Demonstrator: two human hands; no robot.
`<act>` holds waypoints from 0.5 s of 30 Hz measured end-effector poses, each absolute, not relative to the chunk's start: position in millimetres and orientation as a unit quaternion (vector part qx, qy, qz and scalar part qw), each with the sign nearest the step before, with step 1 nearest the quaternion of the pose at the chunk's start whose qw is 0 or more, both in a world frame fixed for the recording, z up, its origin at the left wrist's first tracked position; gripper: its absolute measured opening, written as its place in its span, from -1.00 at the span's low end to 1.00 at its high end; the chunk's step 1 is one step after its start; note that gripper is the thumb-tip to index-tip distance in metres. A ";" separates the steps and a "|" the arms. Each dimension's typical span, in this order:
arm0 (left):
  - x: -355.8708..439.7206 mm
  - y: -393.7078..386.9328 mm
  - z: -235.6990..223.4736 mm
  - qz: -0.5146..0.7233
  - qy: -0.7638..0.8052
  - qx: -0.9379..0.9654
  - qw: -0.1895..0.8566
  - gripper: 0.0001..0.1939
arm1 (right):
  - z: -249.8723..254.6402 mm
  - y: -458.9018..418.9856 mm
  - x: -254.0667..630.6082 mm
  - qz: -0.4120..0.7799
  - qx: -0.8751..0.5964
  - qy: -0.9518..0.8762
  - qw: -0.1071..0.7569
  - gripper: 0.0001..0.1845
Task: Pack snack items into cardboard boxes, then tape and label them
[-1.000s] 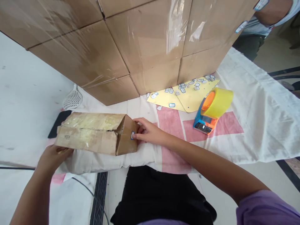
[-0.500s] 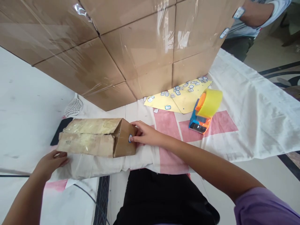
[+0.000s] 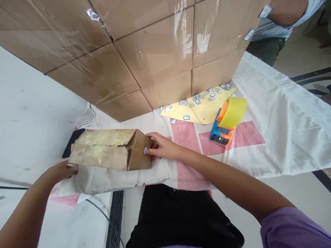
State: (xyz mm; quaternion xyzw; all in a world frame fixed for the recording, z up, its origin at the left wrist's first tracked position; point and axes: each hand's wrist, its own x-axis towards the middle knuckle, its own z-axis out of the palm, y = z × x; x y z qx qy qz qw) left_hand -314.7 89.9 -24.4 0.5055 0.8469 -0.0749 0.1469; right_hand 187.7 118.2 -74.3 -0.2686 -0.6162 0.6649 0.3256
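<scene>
A small worn cardboard box, its top covered in yellowed tape, lies on its side on a white and pink cloth. My right hand rests against the box's right end, fingers pressed on a small blue-edged sticker there. My left hand touches the box's lower left corner, its fingers mostly hidden under the box edge.
A wall of large taped cartons stands close behind. A yellow sticker sheet and an orange-blue tape dispenser lie to the right. A white mesh object and a black slab sit at left. Another person stands top right.
My left hand has come back up against the box's lower left corner. My right hand stays pressed on the sticker at the box end.
</scene>
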 end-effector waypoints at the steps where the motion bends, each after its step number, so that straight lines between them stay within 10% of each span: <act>1: -312.7 88.0 -21.0 -0.057 0.858 0.484 0.159 -0.70 | -74.7 118.4 187.7 0.658 -0.268 -0.621 0.331 -0.46; 15: -248.4 72.9 -22.7 0.205 0.826 0.449 0.271 -0.29 | -67.4 117.7 190.6 0.668 -0.288 -0.617 0.301 -0.42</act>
